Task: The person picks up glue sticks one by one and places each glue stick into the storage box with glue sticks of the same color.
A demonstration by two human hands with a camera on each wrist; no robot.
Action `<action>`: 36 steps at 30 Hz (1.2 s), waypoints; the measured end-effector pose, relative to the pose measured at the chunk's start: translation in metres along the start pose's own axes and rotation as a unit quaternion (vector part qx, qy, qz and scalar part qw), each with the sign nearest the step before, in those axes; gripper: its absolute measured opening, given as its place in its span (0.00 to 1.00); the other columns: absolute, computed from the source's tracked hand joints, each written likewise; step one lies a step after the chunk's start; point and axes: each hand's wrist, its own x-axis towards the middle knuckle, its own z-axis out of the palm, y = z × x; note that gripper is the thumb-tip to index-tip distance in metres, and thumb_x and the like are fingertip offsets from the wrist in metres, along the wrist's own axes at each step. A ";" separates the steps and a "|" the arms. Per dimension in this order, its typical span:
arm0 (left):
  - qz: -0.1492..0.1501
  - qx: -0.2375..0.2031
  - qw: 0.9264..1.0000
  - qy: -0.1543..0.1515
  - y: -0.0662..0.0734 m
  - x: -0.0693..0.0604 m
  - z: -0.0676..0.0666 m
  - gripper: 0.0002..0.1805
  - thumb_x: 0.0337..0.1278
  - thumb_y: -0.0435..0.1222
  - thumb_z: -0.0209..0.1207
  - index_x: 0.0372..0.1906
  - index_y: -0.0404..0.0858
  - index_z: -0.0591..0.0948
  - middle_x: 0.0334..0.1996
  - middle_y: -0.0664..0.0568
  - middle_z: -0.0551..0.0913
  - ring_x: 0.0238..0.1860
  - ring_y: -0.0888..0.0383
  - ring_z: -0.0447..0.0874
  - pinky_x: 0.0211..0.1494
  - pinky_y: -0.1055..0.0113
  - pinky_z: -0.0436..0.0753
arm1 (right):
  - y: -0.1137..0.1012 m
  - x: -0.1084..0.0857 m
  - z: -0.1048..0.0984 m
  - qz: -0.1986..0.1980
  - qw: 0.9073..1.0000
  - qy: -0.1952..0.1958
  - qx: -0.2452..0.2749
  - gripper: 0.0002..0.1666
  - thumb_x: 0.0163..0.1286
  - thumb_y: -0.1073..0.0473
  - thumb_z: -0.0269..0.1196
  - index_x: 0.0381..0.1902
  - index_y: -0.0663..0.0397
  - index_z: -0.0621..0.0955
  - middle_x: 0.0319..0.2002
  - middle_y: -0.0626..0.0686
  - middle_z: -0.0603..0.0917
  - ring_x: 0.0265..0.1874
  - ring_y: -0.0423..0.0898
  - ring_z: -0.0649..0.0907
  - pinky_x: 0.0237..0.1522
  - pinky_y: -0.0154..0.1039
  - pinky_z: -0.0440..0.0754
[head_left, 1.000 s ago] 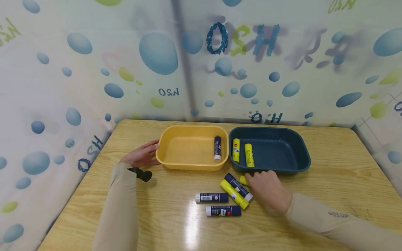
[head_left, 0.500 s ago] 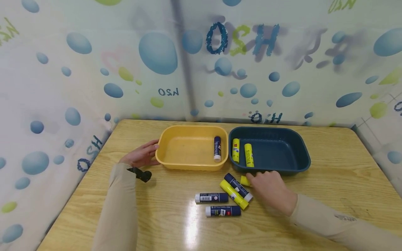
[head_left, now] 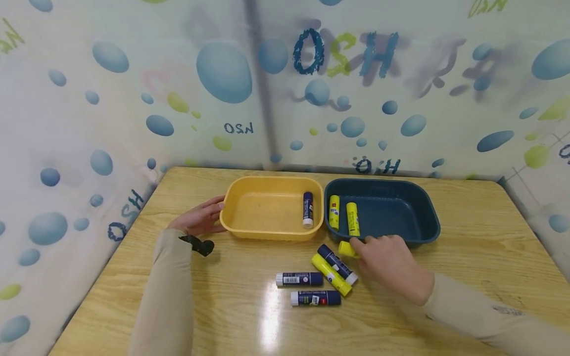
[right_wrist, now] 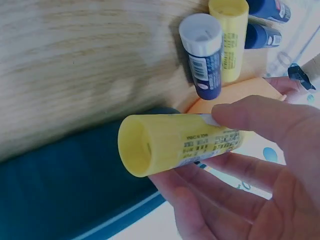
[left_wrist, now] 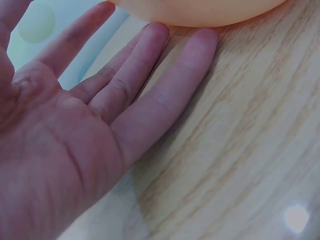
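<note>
My right hand (head_left: 387, 262) pinches a yellow glue stick (right_wrist: 172, 142) between thumb and fingers, just in front of the dark blue tray (head_left: 427, 237). In the right wrist view the stick is tilted, its round yellow end towards the camera. With fingers extended, my left hand (head_left: 199, 220) touches the left side of the orange-yellow tray (head_left: 267, 233); the left wrist view shows the fingertips at its wall. One navy glue stick (head_left: 308, 210) lies in the orange-yellow tray. Two yellow glue sticks, one of them leaning (head_left: 353, 220), are in the dark blue tray.
On the wooden table (head_left: 222, 306), before the trays, lie a yellow glue stick (head_left: 331, 275), a navy one (head_left: 338, 264) against it, and two more navy ones, the nearer (head_left: 315, 298) parallel to the other (head_left: 299, 279). A patterned curtain (head_left: 276, 99) stands behind.
My right hand has shifted slightly to the right, and the yellow glue stick it holds has risen a little towards the dark blue tray. My left hand stays at the orange-yellow tray.
</note>
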 end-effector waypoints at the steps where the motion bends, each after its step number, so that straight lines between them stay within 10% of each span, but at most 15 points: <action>1: -0.001 0.000 1.000 0.001 0.000 0.001 0.000 0.32 0.78 0.40 0.40 0.77 0.39 0.43 0.67 0.49 0.62 0.57 0.60 0.73 0.60 0.48 0.74 | 0.001 0.000 -0.001 -0.003 1.000 0.005 0.000 0.12 0.55 0.59 0.69 0.36 0.51 0.79 0.16 0.47 0.69 0.09 0.41 0.62 0.09 0.32 0.60; 25: -0.003 0.002 1.000 -0.002 0.002 -0.003 0.003 0.32 0.79 0.38 0.38 0.77 0.40 0.41 0.67 0.49 0.61 0.57 0.61 0.73 0.59 0.49 0.75 | 0.031 0.013 -0.045 0.012 1.000 -0.001 -0.008 0.17 0.57 0.54 0.71 0.39 0.56 0.78 0.16 0.47 0.69 0.09 0.42 0.65 0.10 0.31 0.65; 36: -0.002 0.012 1.000 0.004 0.001 -0.002 0.003 0.32 0.78 0.39 0.38 0.77 0.39 0.42 0.70 0.46 0.57 0.57 0.62 0.72 0.60 0.49 0.74 | 0.056 0.020 -0.051 0.008 0.998 0.061 -0.005 0.16 0.57 0.56 0.72 0.33 0.57 0.75 0.11 0.45 0.64 0.06 0.41 0.63 0.07 0.34 0.61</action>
